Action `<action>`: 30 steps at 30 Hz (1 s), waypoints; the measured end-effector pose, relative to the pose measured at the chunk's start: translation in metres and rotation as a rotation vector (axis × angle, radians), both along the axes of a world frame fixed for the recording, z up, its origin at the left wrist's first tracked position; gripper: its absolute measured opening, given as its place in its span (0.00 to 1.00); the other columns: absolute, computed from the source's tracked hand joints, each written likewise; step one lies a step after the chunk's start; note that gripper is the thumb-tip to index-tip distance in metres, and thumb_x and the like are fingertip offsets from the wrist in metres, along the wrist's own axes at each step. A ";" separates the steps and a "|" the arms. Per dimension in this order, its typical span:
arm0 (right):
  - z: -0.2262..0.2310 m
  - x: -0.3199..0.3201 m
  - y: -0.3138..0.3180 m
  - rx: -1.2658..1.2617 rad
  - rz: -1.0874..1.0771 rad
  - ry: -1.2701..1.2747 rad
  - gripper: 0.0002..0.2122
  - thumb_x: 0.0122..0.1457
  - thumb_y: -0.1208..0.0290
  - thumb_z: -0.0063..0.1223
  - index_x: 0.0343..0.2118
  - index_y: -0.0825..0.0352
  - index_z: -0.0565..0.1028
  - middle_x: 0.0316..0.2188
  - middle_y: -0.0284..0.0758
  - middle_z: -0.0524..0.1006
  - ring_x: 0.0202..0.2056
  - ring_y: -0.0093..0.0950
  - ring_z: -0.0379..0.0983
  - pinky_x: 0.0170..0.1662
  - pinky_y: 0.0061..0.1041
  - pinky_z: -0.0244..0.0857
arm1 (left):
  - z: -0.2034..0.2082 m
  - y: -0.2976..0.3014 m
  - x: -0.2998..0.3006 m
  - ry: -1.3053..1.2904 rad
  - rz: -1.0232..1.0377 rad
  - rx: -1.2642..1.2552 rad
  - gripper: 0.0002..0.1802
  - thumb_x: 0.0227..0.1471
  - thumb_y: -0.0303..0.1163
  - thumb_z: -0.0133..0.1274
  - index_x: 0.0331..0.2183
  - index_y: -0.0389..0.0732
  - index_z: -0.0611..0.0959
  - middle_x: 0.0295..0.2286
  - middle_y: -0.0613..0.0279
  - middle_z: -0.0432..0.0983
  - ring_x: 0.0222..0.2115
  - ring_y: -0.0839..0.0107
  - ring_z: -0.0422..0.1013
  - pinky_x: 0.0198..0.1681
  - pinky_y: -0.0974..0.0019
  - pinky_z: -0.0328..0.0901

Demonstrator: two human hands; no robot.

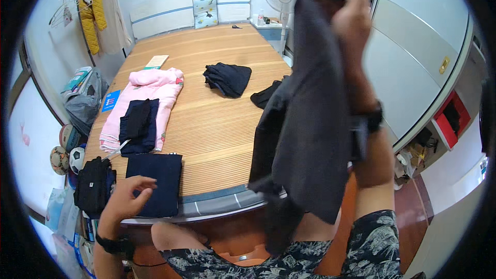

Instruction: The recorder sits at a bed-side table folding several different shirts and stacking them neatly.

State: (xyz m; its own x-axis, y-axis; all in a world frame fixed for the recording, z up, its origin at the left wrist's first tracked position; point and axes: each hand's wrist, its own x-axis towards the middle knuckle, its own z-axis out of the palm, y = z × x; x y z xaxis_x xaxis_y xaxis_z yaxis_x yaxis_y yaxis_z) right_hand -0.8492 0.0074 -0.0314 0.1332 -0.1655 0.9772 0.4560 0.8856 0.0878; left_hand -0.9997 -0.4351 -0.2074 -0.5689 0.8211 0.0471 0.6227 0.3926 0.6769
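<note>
Nearest, the person's patterned shorts (232,266) are showing, and the lower end of a dark charcoal garment (315,119) is hanging just in front of them. The left hand (129,194) is curling loosely with nothing in its grasp, overlapping a folded navy cloth (161,175); whether it is touching is unclear. A black folded bundle (92,186) is lying beside it.

Well apart from the left, the right hand (354,20) is clamping the charcoal garment's top end, holding it up over the right side of the slatted mat (201,134). The cloth is draping in long, limp panels, so it is probably light, soft and hard to damage, but apt to swing and crease. Gripping both top corners would likely keep it straighter than one bunched fistful.

Farther off, a pink blanket (165,90) is bearing dark folded clothes (147,129), and a rumpled black garment (227,78) is resting to its right. Beyond, a patterned cushion (205,13) is leaning against the headboard (155,16).
</note>
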 end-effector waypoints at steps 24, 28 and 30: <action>-0.386 0.001 -0.084 -1.143 0.774 -1.359 0.10 0.55 0.72 0.52 0.39 0.69 0.74 0.40 0.42 0.76 0.44 0.41 0.70 0.48 0.34 0.64 | -0.247 0.174 -0.011 0.176 0.168 -0.310 0.27 0.45 0.37 0.59 0.44 0.32 0.72 0.42 0.46 0.67 0.44 0.47 0.66 0.46 0.54 0.66; -0.385 -0.012 -0.084 -1.133 0.849 -1.322 0.10 0.55 0.75 0.52 0.40 0.69 0.74 0.42 0.41 0.75 0.46 0.40 0.70 0.50 0.34 0.63 | -0.244 0.176 -0.017 0.085 -0.008 -0.330 0.20 0.43 0.33 0.57 0.38 0.33 0.73 0.38 0.46 0.69 0.42 0.47 0.68 0.43 0.52 0.66; -0.391 -0.020 -0.086 -1.084 0.917 -1.333 0.10 0.55 0.75 0.52 0.40 0.69 0.74 0.43 0.42 0.75 0.47 0.40 0.69 0.51 0.34 0.63 | -0.229 0.174 -0.015 -0.079 -0.242 -0.258 0.15 0.41 0.31 0.56 0.32 0.34 0.75 0.34 0.47 0.70 0.41 0.48 0.68 0.41 0.52 0.65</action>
State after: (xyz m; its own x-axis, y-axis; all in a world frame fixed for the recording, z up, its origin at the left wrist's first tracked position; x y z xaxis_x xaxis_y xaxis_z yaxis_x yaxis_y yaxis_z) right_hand -0.8695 -0.0784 -0.4222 -0.9787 0.1573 0.1321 0.0120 0.6855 -0.7280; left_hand -1.0147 -0.2608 -0.4363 -0.3500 0.9116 -0.2158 0.6683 0.4044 0.6243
